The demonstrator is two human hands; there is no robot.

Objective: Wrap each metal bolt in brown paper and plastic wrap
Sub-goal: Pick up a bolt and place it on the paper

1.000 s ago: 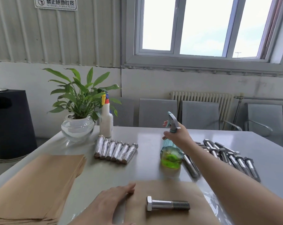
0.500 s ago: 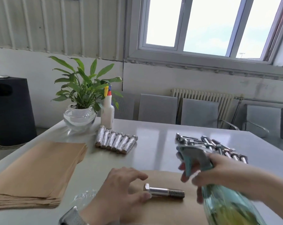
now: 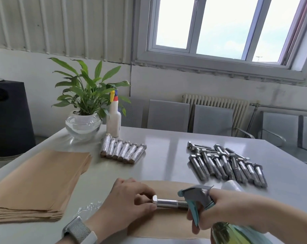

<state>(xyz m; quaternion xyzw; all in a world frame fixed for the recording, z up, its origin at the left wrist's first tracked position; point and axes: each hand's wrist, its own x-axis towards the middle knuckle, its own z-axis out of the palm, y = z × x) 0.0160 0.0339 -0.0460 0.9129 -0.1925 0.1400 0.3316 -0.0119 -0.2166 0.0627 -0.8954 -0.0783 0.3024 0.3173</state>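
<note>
A bare metal bolt [image 3: 168, 203] lies across a brown paper sheet [image 3: 166, 224] at the table's near edge. My left hand [image 3: 126, 201] pinches the bolt's hex head with thumb and fingers. My right hand [image 3: 225, 208] grips a teal spray bottle [image 3: 200, 196], fingers on the trigger, its nozzle just above the bolt's threaded end. Crumpled plastic wrap [image 3: 89, 208] shows beside my left wrist. Several wrapped bolts [image 3: 122, 151] lie in a row at mid table. A pile of bare bolts [image 3: 226, 162] sits to the right.
A thick stack of brown paper [image 3: 36, 182] covers the table's left side. A potted plant in a glass bowl [image 3: 83, 120] and a white spray bottle [image 3: 114, 118] stand at the far left. Grey chairs [image 3: 168, 115] line the wall behind.
My right hand brought the teal spray bottle from mid table down to the bolt. My left hand moved from the paper's edge onto the bolt's head and now pinches it.
</note>
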